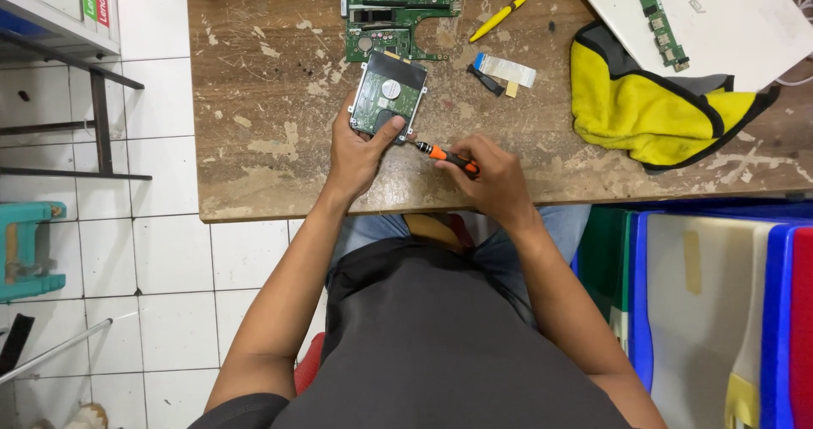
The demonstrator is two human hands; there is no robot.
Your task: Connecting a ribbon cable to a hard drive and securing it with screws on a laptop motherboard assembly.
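My left hand (356,154) grips the hard drive (388,97) on the counter (254,99) while my right hand (495,179) closes around the screwdriver (445,156), its tip at the drive's near edge.

Worn, scratched wood on the table (254,141); bare metal and green circuit board on the hard drive (388,90); soft yellow cloth (652,107); orange plastic on the screwdriver (445,155).

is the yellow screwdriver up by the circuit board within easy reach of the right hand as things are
Probably yes, but the right hand already grips the orange screwdriver. The yellow screwdriver lies uncovered on the table, with nothing between.
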